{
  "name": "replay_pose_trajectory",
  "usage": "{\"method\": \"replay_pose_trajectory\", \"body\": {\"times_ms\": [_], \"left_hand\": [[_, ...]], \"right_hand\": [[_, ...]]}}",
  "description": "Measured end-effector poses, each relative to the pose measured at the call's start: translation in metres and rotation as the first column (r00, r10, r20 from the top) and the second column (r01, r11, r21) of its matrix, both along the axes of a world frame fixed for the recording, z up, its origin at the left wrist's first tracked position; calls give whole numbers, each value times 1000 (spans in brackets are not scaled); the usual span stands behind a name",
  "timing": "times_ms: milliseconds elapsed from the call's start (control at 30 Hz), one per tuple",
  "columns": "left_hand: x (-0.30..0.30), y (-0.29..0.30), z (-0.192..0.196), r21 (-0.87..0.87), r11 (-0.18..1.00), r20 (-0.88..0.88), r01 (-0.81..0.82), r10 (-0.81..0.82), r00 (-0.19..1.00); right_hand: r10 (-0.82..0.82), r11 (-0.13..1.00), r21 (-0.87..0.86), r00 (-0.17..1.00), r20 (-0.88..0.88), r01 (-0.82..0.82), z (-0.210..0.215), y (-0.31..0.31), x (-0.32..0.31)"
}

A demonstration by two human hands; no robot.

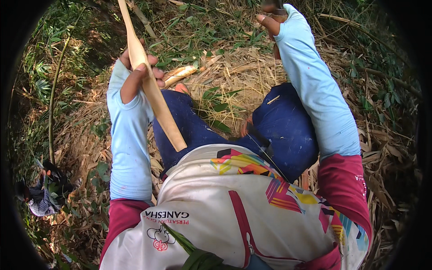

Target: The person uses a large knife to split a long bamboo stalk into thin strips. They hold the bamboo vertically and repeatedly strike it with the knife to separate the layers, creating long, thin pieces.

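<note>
A long, pale, paddle-shaped piece of carved wood (155, 92) slants from the top of the view down toward my lap. Its upper part narrows into a thin neck; its lower end is cut off straight. My left hand (137, 76) is closed around its middle, thumb across the near face and fingertips round the far edge. At the top right my right hand (275, 24) is raised, its fingers curled round a dark tool handle (272, 6). The rest of that tool is out of view or too hidden to name. Light-blue sleeves reach over both palms.
My blue-trousered knees (288, 130) are bent apart over dry leaves and straw (238, 67). A pale piece of split wood (179, 75) lies beyond my left knee. Another person (45, 191) is low among the plants at the far left, near a thin upright stem (53, 99).
</note>
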State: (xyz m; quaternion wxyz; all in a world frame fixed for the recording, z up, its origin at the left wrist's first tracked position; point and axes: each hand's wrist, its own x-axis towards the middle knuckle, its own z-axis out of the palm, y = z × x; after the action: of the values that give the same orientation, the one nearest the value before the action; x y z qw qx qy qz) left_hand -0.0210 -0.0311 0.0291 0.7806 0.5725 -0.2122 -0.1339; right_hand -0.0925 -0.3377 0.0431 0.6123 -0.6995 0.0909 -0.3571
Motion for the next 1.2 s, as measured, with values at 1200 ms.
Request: {"method": "replay_pose_trajectory", "body": {"times_ms": [1200], "left_hand": [[-45,-84,39,371,926,154,71,-137,978]], "right_hand": [[81,265,-931,968,-239,-252,26,18,-37]]}}
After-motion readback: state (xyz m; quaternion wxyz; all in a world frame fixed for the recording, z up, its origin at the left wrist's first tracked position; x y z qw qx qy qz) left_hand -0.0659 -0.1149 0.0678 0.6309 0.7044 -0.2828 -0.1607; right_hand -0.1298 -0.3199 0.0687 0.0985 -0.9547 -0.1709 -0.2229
